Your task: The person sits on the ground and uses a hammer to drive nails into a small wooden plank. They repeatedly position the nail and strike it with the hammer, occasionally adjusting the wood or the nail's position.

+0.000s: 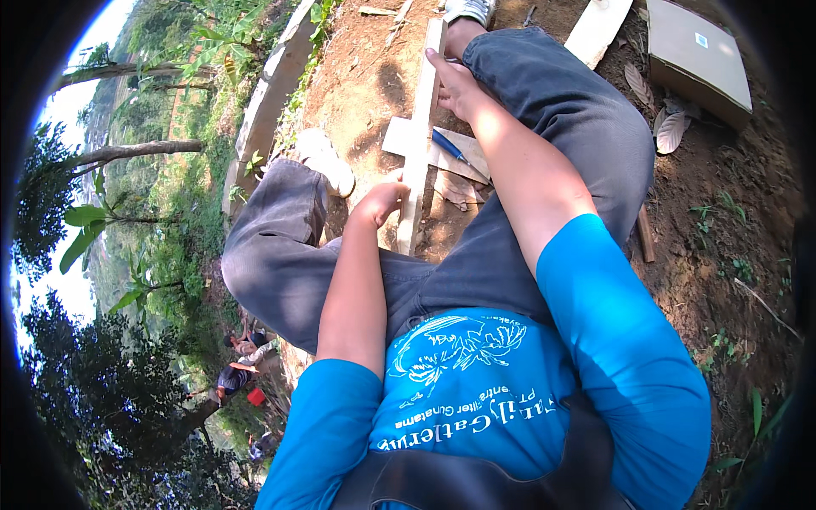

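A long, narrow wooden strip (418, 153) stretches away from me between my legs, raised over the ground. Its nearer part is in the grip of my left hand (384, 202), thumb and fingers along its left edge. Toward the far end, my right hand (456, 87) closes on the strip from the right, with the thumb against it and some fingers hidden. Beneath the strip lies a flat pale board (467, 151), crossing under it on the soil. A slim blue-handled tool (447, 144) rests on that board, its kind unclear.
A closed cardboard box (699, 64) stands at the far right, near another pale board (597, 30) and dry leaves (671, 133). A brown stick (646, 234) lies beside my right leg. A concrete edge (270, 93) borders the greenery at left. People (238, 367) are farther off, lower left.
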### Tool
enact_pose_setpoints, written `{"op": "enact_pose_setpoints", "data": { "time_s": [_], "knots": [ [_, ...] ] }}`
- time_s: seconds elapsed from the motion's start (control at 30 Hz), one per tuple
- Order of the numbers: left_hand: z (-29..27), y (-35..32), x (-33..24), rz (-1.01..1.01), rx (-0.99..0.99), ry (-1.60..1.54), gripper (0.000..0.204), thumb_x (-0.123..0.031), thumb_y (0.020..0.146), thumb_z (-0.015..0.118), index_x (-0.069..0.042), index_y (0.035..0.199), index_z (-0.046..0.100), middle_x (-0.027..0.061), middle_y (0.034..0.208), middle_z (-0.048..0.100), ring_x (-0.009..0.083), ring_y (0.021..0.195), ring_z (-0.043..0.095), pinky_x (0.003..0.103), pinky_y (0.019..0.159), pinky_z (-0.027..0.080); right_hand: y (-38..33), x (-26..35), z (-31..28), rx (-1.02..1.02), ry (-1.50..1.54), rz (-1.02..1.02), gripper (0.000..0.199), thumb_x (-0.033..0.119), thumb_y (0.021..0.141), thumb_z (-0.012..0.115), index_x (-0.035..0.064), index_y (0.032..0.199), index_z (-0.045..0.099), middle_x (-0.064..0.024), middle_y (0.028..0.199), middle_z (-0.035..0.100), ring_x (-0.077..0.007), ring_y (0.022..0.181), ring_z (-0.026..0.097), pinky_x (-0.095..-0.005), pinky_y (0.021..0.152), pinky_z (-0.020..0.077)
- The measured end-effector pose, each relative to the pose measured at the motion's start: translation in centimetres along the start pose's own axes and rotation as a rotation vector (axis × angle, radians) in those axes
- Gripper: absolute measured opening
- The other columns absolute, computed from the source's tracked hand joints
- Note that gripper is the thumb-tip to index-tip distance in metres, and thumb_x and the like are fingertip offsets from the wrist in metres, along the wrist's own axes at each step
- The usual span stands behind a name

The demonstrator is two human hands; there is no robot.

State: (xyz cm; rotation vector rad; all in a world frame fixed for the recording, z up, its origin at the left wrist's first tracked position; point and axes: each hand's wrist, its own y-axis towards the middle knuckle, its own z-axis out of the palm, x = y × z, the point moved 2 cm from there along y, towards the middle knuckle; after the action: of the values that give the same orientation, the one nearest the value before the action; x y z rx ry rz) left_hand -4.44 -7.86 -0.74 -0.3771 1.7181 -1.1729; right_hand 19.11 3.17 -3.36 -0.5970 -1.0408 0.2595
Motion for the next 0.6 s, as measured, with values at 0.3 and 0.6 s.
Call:
{"op": "enact_pose_setpoints", "data": {
  "time_s": [0.3, 0.6],
  "knots": [
    [-0.4, 3.0, 0.2, -0.004, 0.294, 0.122, 0.066, -0.012, 0.092, 0.064, -0.010, 0.151, 0.033, 0.0034, 0.134, 0.053, 0.0116, 0.108, 0.057, 0.033, 0.092, 0.048, 3.3, -1.4, -0.8, -0.149, -0.120, -0.168, 0.052, 0.027, 0.081, 0.081, -0.0035, 0.113, 0.052, -0.0114, 0.088, 0.067, -0.0194, 0.073, 0.067, -0.0352, 0.059, 0.0548],
    [-0.2, 4.2, -8.7, 0.102, 0.208, -0.033, 0.076, -0.071, 0.089, 0.051, -0.013, 0.137, 0.052, 0.0107, 0.134, 0.058, 0.0257, 0.107, 0.063, 0.041, 0.095, 0.048, 0.2, 1.1, -0.3, -0.083, 0.127, -0.165, 0.062, 0.007, 0.082, 0.068, 0.0129, 0.140, 0.048, -0.0072, 0.077, 0.061, -0.0168, 0.058, 0.060, -0.0329, 0.051, 0.0530]
  ]
}}
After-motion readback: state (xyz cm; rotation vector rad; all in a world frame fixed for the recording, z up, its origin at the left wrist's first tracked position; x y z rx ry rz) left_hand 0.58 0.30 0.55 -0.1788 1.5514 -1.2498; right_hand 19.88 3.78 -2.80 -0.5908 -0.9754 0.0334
